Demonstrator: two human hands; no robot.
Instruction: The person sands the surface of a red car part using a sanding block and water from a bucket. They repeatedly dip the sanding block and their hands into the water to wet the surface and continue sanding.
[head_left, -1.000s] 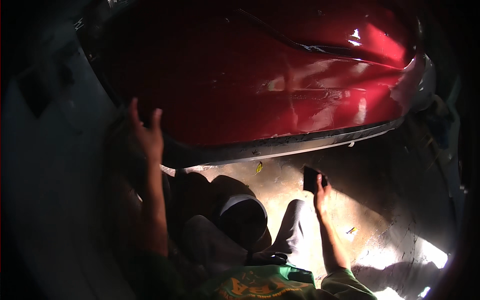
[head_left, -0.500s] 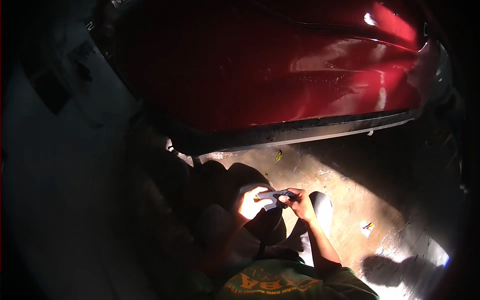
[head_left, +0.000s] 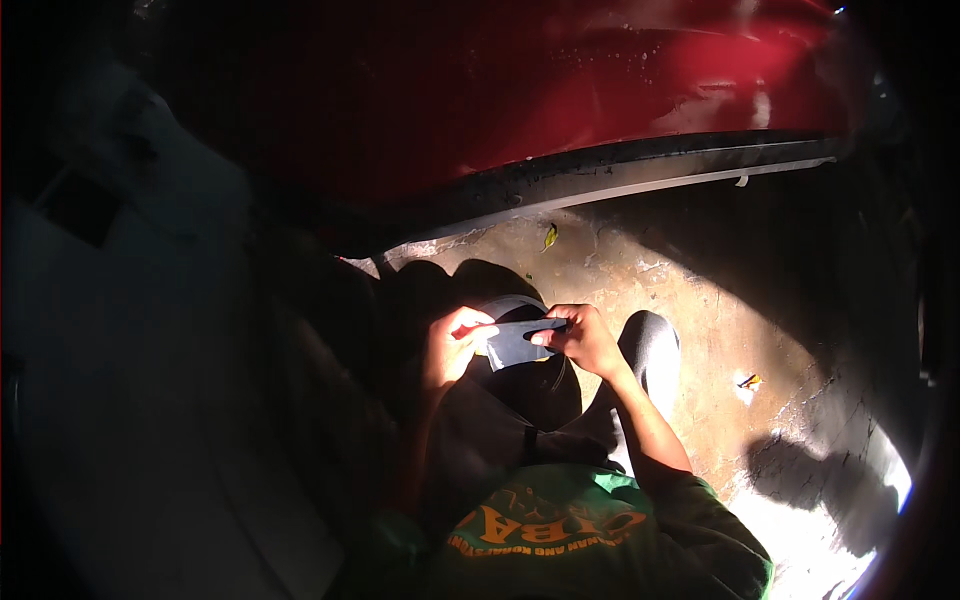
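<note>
Between my two hands I hold a dark grey, flat, thin sheet point(head_left: 512, 346) that looks like a piece of sandpaper. My left hand point(head_left: 455, 345) pinches its left edge, with the thumb and fingertips brightly lit. My right hand point(head_left: 588, 340) grips the right end, thumb on the face toward me. A bit of yellow shows by the left fingertips; what it is I cannot make out. Below the sheet lies a dark round shape with a pale rim point(head_left: 515, 303), partly hidden by the sheet and hands.
Ahead stands a red car body panel point(head_left: 600, 90) with a black and pale lower trim point(head_left: 640, 165). A yellow-green leaf point(head_left: 550, 236) lies on the concrete floor point(head_left: 700, 330), and another small leaf point(head_left: 750, 382) to the right. My knee point(head_left: 650, 350) is right of my hands. Deep shadow covers the left.
My hands have moved apart and slightly up in the picture, so the sheet lies flatter and shows more of its face. The view has tilted, shifting the car panel upward.
</note>
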